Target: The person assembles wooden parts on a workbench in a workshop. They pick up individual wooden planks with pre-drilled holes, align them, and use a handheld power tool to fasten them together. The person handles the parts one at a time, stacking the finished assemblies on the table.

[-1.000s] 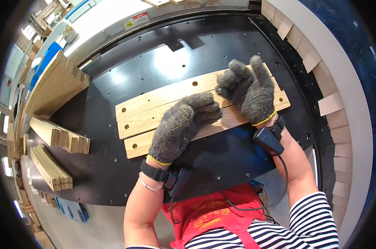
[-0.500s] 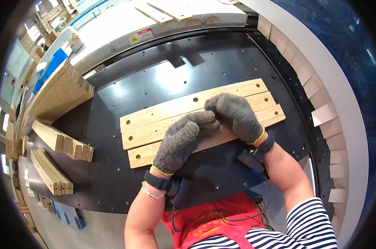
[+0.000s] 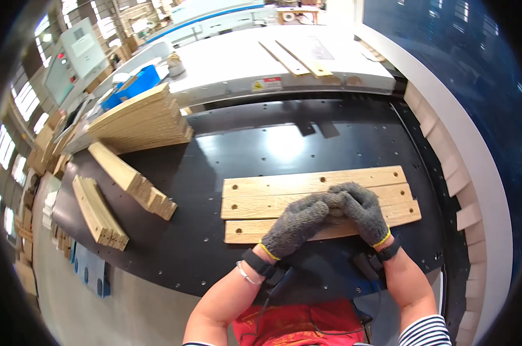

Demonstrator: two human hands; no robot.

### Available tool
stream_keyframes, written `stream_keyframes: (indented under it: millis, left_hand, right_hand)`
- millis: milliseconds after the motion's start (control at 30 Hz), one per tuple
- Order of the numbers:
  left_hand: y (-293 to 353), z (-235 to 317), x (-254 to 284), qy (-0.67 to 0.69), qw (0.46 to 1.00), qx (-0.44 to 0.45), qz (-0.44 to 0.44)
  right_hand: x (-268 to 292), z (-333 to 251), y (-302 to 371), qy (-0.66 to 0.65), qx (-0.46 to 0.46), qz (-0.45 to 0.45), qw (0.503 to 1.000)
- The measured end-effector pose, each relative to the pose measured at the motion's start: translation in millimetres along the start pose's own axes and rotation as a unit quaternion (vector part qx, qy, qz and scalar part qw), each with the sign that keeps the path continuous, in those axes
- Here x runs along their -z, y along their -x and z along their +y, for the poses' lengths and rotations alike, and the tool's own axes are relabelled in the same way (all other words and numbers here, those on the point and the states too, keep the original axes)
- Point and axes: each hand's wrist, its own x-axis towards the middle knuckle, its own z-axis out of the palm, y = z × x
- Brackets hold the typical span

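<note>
together, our gloved left hand (image 3: 298, 224) and right hand (image 3: 362, 212) meet over the planks (image 3: 261, 203), which lie side by side on the black table (image 3: 183, 245); both forearms angle inward, fingers overlapping, and we cannot tell whether either grip is narrow or holding something.

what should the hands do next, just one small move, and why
I'd probably nudge the front board toward the middle board with the left hand: a dark gap shows between the two at their left end. The left hand meets the right hand over them, so it likely needs to part first.
</note>
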Motion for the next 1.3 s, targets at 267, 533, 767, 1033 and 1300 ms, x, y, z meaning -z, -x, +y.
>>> stream_keyframes:
  millis: [267, 533, 767, 1033, 1300]
  left_hand:
    - [-1.7, -9.9, 1.9, -0.009, 0.999, -0.017, 0.03]
    - [2.5, 2.6, -4.8, -0.012, 0.999, -0.03, -0.003]
    - [2.2, -0.9, -0.1, -0.003, 0.999, -0.042, -0.019]
    - [3.0, 3.7, -4.0, -0.022, 0.999, -0.027, -0.006]
    - [1.4, 0.9, -4.6, 0.02, 0.999, -0.029, -0.016]
  right_hand:
    - [-1.7, 4.0, 2.4, 0.002, -0.003, -0.004, 1.0]
    - [-4.7, 2.6, 2.8, 0.008, 0.015, 0.007, 1.0]
    - [-5.6, 8.4, 2.8, 0.018, 0.006, 0.006, 1.0]
    - [-7.9, -3.6, 4.0, 0.018, 0.017, 0.007, 1.0]
    - [-9.6, -8.5, 3.6, 0.025, 0.039, 0.0, 0.999]
